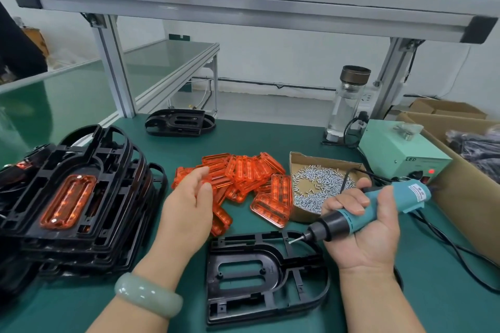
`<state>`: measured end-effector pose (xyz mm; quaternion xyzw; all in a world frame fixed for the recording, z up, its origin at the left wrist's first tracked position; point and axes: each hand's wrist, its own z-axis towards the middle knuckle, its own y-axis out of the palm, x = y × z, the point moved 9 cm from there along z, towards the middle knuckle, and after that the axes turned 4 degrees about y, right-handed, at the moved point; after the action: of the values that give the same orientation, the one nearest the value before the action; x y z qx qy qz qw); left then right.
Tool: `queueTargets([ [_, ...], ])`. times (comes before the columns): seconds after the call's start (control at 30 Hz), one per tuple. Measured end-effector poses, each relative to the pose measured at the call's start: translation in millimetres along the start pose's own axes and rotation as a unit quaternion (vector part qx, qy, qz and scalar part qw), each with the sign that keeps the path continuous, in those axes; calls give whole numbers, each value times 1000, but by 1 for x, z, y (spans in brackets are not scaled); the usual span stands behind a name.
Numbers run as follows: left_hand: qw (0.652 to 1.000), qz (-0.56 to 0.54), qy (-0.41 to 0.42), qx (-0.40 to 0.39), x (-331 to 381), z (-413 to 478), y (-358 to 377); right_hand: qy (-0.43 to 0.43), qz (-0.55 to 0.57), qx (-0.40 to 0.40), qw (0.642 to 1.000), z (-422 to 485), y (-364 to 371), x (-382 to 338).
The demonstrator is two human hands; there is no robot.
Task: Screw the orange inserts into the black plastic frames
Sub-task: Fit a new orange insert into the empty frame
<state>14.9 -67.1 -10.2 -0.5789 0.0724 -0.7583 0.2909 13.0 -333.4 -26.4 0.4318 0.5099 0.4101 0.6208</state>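
Orange inserts [238,178] lie in a loose heap at the centre of the frame on the green table [270,140], some overlapping, a few spilling toward the lower edge of the heap. Just below them, at lower centre, one black plastic frame [266,277] lies flat on the table with its slot empty. At the left of the frame stands a stack of black frames [81,197]; the top one carries an orange insert [67,201] seated in its slot. Another black frame [180,122] lies alone farther up, near the table's far edge.

The left hand [189,205] reaches over the left side of the heap, fingers loosely curled and partly spread; whether the fingertips touch or grip an insert cannot be told. A pale green bangle [148,295] sits on that wrist.

The right hand [362,227], palm up at lower right, has its fingers wrapped around a blue electric screwdriver [373,208]. The tool's black nose and bit [296,239] point left and down, the tip over the upper right corner of the empty frame.

To the right of the heap, an open cardboard tray [297,159] holds a pile of silver screws [322,184]. Right of that sits a pale green power box [400,151] with a red light lit, and a clear bottle [346,105] stands above the tray. Cardboard boxes [465,192] fill the right edge.
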Motion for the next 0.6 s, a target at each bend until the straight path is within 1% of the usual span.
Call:
queueTargets([
  [0.07, 999, 37, 30, 5, 2, -1, 0, 3, 5, 0, 1000, 0, 1, 1],
  [0.13, 992, 113, 59, 16, 3, -2, -2, 5, 6, 11, 1000, 0, -1, 2],
  [0.2, 978, 196, 72, 0, -1, -2, -1, 2, -2, 26, 1000, 1, -5, 2],
  [0.27, 969, 238, 56, -36, -10, -3, 4, -2, -5, 34, 999, 1, -6, 2],
  [0.33, 967, 239, 28, -78, -18, -5, 10, -1, -4, 35, 999, 1, -6, 2],
  [0.43, 962, 237, 10, -133, -22, -4, 18, -2, -6, 37, 999, 0, -7, 2],
  [0.47, 956, 249, 10, -154, -22, -2, 22, -1, -4, 37, 999, 0, -7, 2],
  [0.53, 932, 300, 11, -205, -21, 2, 31, 2, -1, 38, 999, 0, -7, 3],
  [0.6, 914, 332, 3, -233, -20, 6, 38, 4, -2, 36, 999, 0, -5, 4],
])
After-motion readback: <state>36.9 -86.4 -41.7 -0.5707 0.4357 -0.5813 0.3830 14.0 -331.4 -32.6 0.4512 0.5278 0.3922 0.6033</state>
